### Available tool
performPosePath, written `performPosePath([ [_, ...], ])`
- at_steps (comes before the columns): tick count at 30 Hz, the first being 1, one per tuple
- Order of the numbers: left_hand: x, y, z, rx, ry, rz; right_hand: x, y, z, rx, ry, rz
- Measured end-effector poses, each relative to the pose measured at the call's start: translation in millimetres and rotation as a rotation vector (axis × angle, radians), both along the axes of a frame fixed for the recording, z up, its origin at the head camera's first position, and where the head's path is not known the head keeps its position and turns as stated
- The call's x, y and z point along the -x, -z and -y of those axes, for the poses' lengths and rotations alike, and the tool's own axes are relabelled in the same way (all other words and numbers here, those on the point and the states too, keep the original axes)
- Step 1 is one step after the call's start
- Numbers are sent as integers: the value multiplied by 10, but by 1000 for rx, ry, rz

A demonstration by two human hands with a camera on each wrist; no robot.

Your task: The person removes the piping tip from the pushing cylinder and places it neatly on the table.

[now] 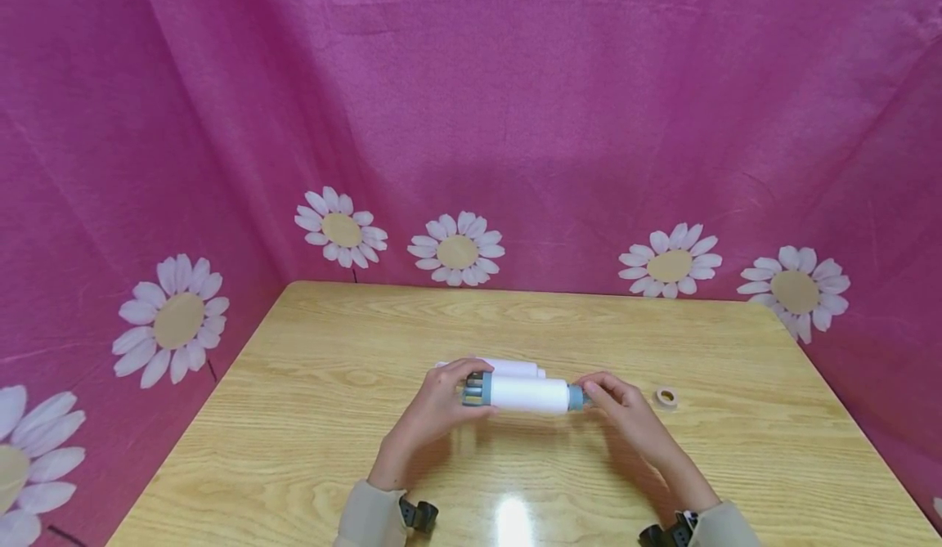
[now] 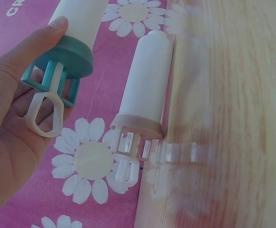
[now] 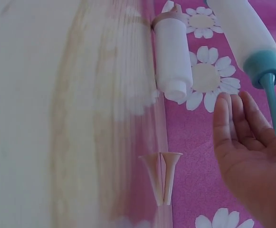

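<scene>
The tube (image 1: pixel 529 394) is up off the table, on its side, held in front of the person. It has a smooth white body and a blue-green part at each end. One end has bars and a pale loop (image 2: pixel 45 114), and the other has a thin spout (image 3: pixel 271 104). The left hand (image 1: pixel 437 396) holds the barred end, with its thumb on one side and its fingers round the back. The right hand (image 1: pixel 625 412) is at the spout, its fingers a little bent and loose; I can't tell if they touch it. Just behind lies another tube (image 2: pixel 146 80), white too, with a tan ring and a white loop. Off past the right hand sits a small tan cone (image 3: pixel 171 178). The table (image 1: pixel 353 334) is yellow wood with wavy lines, so shiny that it shows the things back, and a bright light spot shines near the front. Round it I see a pink cloth (image 1: pixel 515 105) with creases, big white daisies (image 1: pixel 456 251) and some white letters up top.
</scene>
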State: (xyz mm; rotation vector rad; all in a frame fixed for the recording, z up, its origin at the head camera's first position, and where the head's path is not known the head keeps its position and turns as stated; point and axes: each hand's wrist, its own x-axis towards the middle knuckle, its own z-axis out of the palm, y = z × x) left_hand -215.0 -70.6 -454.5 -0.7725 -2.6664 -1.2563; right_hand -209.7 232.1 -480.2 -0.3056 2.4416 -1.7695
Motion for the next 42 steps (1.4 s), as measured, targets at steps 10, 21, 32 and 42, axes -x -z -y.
performPosePath([
  [10,-21,-4,-6,26,-5,-8,10,21,-16,-2,-97,76],
  [21,-22,4,17,21,-14,5,-51,32,22,13,-37,-12],
  [32,-1,9,24,-8,2,11,-30,100,3,48,-73,-180],
  [42,10,5,25,-9,2,11,-28,96,12,86,-101,-264],
])
